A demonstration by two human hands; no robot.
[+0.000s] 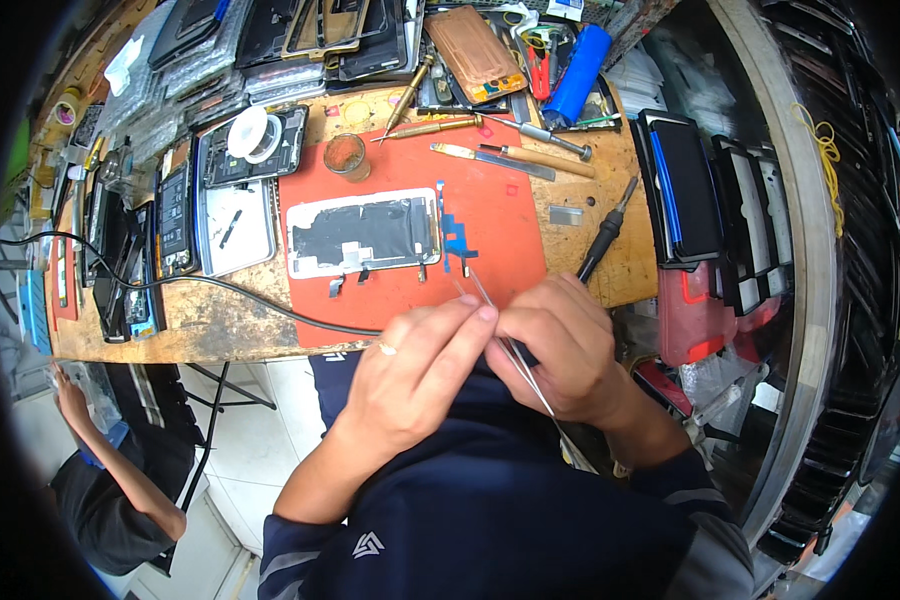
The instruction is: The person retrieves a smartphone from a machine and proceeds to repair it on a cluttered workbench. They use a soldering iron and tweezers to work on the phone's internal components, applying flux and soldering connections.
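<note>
My right hand (555, 345) grips long metal tweezers (530, 380), their tips pointing up toward a blue-taped strip (455, 232) on the orange mat (510, 220). My left hand (420, 370) is beside it, fingertips pinched near the tweezers; what they hold is too small to make out. Above my hands lies a white-framed device panel (360, 233) with a dark inner sheet and small flex tabs. A black-handled soldering iron (602, 237) lies just beyond my right hand. A black cable (240, 285) runs behind my hands.
Opened devices (175, 220), a solder spool (254, 134), a small jar (347, 160) and hand tools (530, 165) crowd the wooden bench (620, 285). Stacked panels (685, 185) stand at the right. At lower left, another person's arm (130, 470) is below the bench edge.
</note>
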